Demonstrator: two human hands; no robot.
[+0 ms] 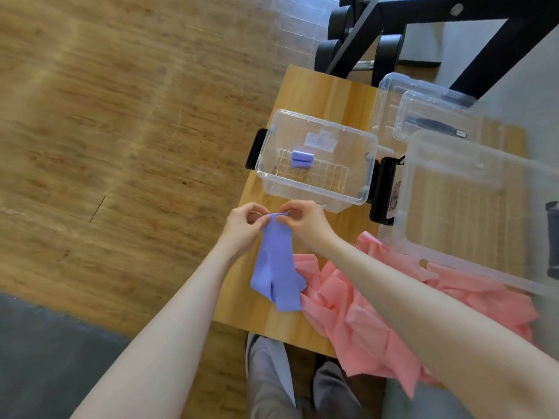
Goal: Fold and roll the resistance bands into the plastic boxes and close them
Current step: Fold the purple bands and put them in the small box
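One purple roll (301,159) is already down in the small clear box (316,158), lying on the box floor near the middle, so that's 1 band done by the look of it. Now both hands are up over the near edge of the desk (317,89), working band no. 2: the purple band (278,261) hangs from its top end, w/ the left hand (243,226) and right hand (304,222) each pinching that top edge, fingers curled tight on the rubber, thumbs close together. Looks like the start of a roll or fold, top end just being turned over; the rest of the band hangs loose, its lower end split into two flaps just above the desk's front left corner. Plenty left, I'd say: a big heap of pink bands (363,313) sprawls across the near right of the desk and spills over its front edge, none of it rolled. A larger clear box (472,207) sits at right, open, nothing in it as far as I can see. Lids (423,116) stacked behind, so no box closed yet. Surface is a light wood desk, small. Room: wood-plank floor at left, dark mat (45,358) in the near left corner, black frame (453,31) w/ dumbbells (338,34) at the back, gym-type space.
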